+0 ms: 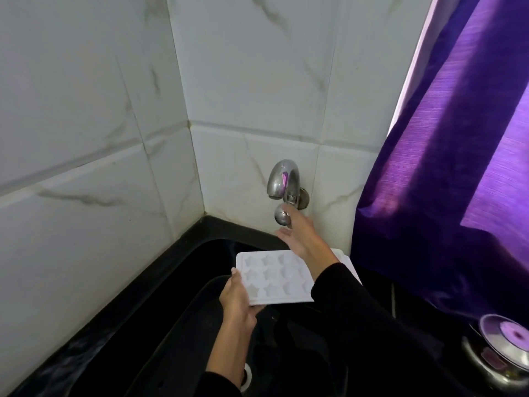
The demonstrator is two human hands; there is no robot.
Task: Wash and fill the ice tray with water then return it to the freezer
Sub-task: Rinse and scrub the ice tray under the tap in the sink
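Right arm (329,270) hides ice tray (274,279) corner

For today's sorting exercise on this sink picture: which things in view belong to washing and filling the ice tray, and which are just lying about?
Belongs to the job:
ice tray, held by the left hand
tap, with the right hand at its knob
black sink

Just lying about:
purple curtain
steel pot with lid

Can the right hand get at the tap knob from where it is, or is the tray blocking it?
Probably yes. The right hand is already at the round tap knob, fingertips on it, reaching above the ice tray, which the left hand holds lower over the sink.
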